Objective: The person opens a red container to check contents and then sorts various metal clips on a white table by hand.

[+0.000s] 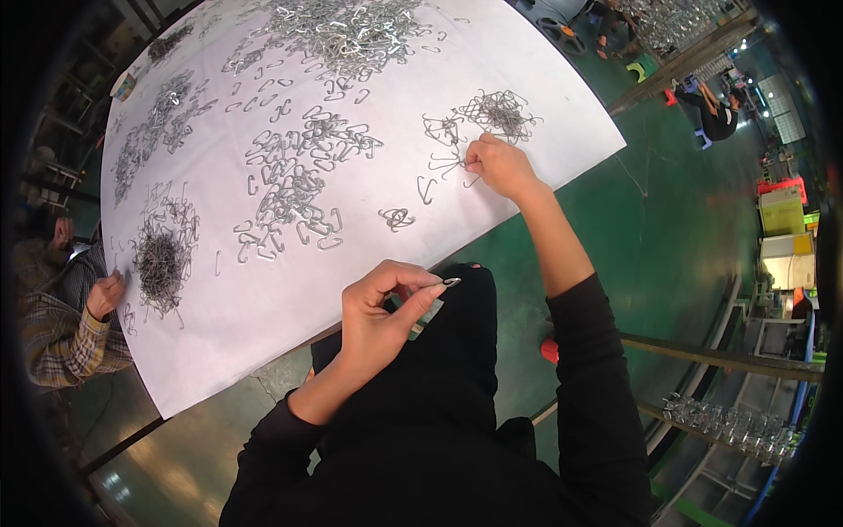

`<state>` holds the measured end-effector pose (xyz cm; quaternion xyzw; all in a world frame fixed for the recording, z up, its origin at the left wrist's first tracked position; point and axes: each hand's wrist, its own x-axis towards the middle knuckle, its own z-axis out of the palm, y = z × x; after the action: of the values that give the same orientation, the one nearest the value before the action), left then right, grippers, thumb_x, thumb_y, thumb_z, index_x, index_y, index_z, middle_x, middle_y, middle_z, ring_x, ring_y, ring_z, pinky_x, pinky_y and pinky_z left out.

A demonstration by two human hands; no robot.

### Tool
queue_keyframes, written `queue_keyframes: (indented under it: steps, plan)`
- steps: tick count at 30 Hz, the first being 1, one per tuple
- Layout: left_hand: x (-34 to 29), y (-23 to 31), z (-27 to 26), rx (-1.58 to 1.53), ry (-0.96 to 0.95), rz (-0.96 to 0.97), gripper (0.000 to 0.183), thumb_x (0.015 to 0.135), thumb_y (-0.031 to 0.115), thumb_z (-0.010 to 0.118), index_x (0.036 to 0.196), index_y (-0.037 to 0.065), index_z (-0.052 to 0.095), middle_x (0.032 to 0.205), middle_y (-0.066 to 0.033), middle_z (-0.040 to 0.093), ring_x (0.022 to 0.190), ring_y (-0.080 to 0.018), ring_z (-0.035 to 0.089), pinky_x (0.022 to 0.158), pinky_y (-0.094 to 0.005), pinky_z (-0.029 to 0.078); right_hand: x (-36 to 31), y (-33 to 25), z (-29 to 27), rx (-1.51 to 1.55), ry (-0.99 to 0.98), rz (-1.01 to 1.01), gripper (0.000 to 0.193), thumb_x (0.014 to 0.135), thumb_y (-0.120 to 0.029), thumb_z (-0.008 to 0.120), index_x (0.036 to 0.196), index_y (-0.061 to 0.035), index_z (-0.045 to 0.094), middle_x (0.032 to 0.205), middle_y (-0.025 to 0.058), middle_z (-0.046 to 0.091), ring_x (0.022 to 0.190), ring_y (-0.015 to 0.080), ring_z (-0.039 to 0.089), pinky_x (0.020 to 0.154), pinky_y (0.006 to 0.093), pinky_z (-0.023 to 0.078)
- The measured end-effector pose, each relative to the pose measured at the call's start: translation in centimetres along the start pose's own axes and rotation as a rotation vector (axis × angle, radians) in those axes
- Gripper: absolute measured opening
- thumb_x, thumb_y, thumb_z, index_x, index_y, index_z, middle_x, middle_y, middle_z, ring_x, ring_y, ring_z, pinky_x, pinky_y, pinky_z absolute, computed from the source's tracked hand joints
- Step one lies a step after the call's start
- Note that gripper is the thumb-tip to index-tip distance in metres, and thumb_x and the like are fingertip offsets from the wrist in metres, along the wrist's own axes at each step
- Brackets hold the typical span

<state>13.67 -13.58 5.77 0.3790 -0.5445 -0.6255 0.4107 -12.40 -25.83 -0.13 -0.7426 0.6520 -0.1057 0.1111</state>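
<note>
My left hand (382, 312) is closed in a pinch over my lap, just off the table's near edge. Between its thumb and forefinger a small silver metal hook (452, 282), like a carabiner body, sticks out. At the table's right side my right hand (500, 167) has its fingertips pressed together on a thin bent wire piece (471, 182). Beyond that hand lies a tangled heap of thin bent wires (502, 114). More loose wires (426, 189) are scattered left of its fingers, and a small cluster of wires (397, 219) lies nearer the table edge.
Silver carabiner-like hooks (299, 189) spread over the middle of the white table (351, 272), with a larger pile (351, 35) at the far side. At the left, a person's hand (105, 294) rests near another wire heap (160, 263). A rack (729, 426) with metal parts stands right.
</note>
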Motion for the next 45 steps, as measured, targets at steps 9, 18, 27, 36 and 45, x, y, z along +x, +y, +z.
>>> queue_keyframes:
  steps: [9,18,27,36,45]
  plan:
    - [-0.5,-0.2,-0.1,0.041,0.048,0.031,0.008,0.079,-0.001,0.067,0.085,0.002,0.063,0.081,-0.0023,0.062,0.07,-0.0061,0.053,0.067,-0.0211,0.043,-5.0,-5.3,-4.1,1.205,-0.08,0.314,0.013,0.088,-0.014,0.058,0.087,-0.0009,0.057,0.08,0.0026,0.057,0.062,0.0069,0.052,0.052,0.0211,0.041]
    - [-0.8,-1.0,0.1,0.048,0.118,0.217,0.009,0.078,-0.003,0.067,0.085,0.001,0.063,0.081,-0.0031,0.061,0.068,-0.0063,0.05,0.064,-0.0213,0.042,-14.4,-15.8,-6.0,1.602,0.335,0.27,0.01,0.087,-0.008,0.058,0.091,0.0015,0.058,0.096,0.0101,0.055,0.069,0.0093,0.05,0.051,0.0184,0.038]
    - [-1.3,-1.0,0.6,0.084,0.17,0.308,0.012,0.075,0.001,0.071,0.086,0.005,0.067,0.08,-0.0029,0.064,0.07,-0.0106,0.055,0.058,-0.0235,0.042,-15.0,-17.0,-4.6,1.467,0.523,0.23,0.009,0.087,-0.007,0.059,0.091,0.0005,0.06,0.105,0.0084,0.048,0.076,0.0098,0.045,0.062,0.0227,0.038]
    - [3.7,-4.9,-8.4,0.931,0.336,0.41,0.03,0.07,0.009,0.073,0.098,0.003,0.065,0.097,-0.0099,0.06,0.089,-0.0272,0.054,0.075,-0.0347,0.047,-15.2,-17.1,-4.2,1.297,0.616,0.064,0.006,0.083,-0.006,0.061,0.086,-0.0007,0.058,0.101,0.0076,0.047,0.081,0.0124,0.045,0.071,0.0241,0.037]
    - [6.9,-5.4,-11.5,1.042,0.147,0.165,0.027,0.069,0.01,0.073,0.095,0.003,0.065,0.1,-0.0105,0.056,0.094,-0.0255,0.051,0.076,-0.0328,0.047,-15.0,-17.3,-3.7,1.271,0.553,0.081,0.006,0.082,-0.006,0.063,0.085,-0.0019,0.058,0.099,0.0061,0.048,0.085,0.0127,0.046,0.075,0.0242,0.037]
